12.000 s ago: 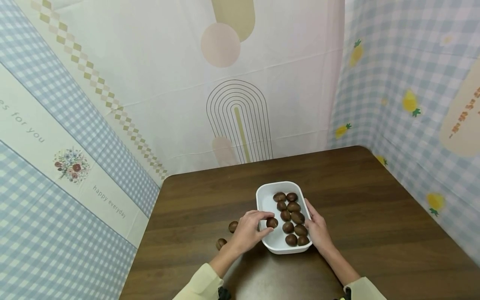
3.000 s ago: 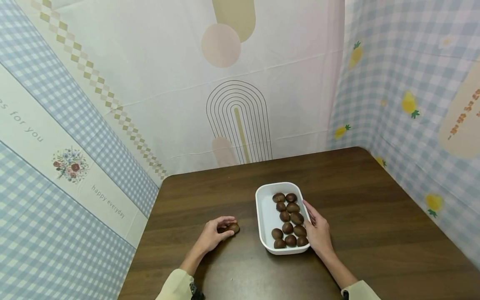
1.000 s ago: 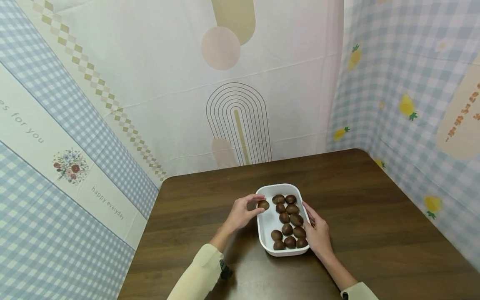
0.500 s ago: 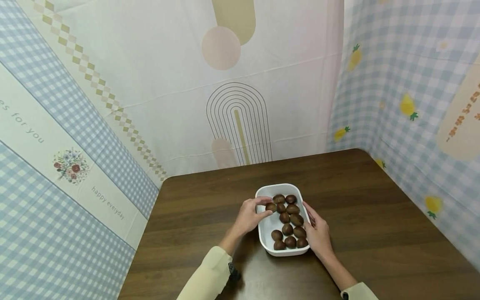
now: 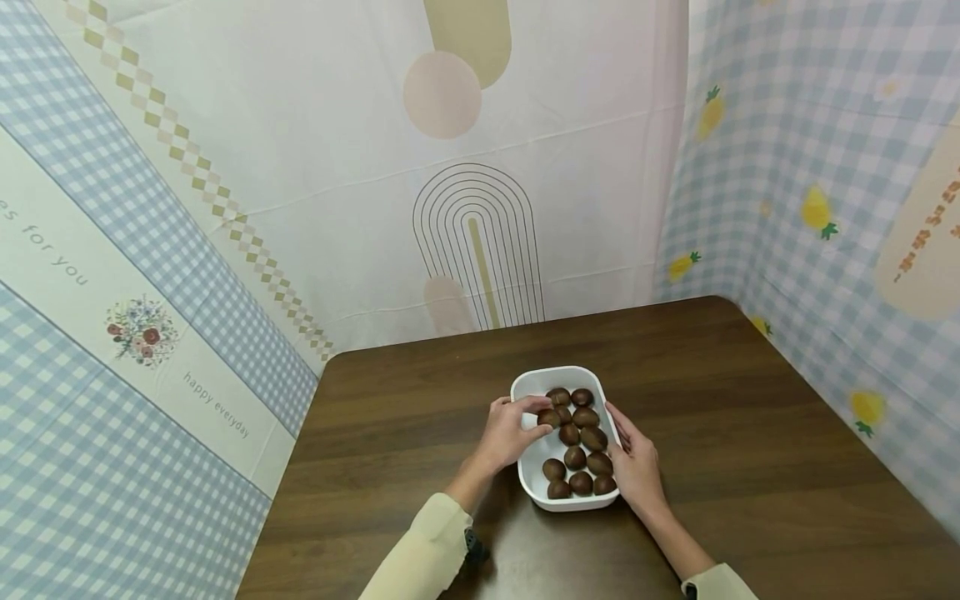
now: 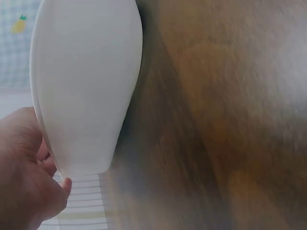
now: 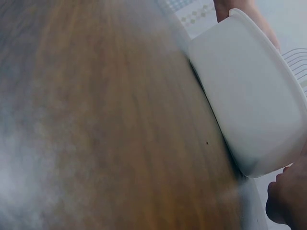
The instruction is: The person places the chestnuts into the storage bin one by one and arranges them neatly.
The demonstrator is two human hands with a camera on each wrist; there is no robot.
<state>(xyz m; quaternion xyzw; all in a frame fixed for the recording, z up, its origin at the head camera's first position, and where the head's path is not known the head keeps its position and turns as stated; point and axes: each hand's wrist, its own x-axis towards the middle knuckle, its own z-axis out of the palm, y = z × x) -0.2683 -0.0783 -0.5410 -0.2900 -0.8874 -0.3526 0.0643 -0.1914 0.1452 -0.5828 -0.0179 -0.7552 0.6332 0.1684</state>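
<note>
In the head view my left hand (image 5: 506, 435) reaches over the left rim of a white rectangular tray (image 5: 528, 471). Between its thumb and fingers it pinches a brown chestnut (image 5: 548, 418), low inside the tray and close beside other chestnuts. Several more, such as the chestnut (image 5: 594, 439), lie in rough rows along the right and near side. My right hand (image 5: 636, 467) grips the tray's right rim. Both wrist views show mostly the tray's outer wall (image 6: 86, 86); the left hand (image 6: 24, 167) hides the pinched chestnut there. The right hand (image 7: 290, 196) appears at the lower right edge.
The tray stands on a dark brown wooden table (image 5: 405, 400) with rounded far corners. A pale patterned cloth (image 5: 360, 208) hangs behind it, and blue checked cloths close in the left and right sides.
My left hand took the last chestnut from the table, left of the tray, carried it over the left rim, then moved it rightward to the other chestnuts. My right hand kept its grip.
</note>
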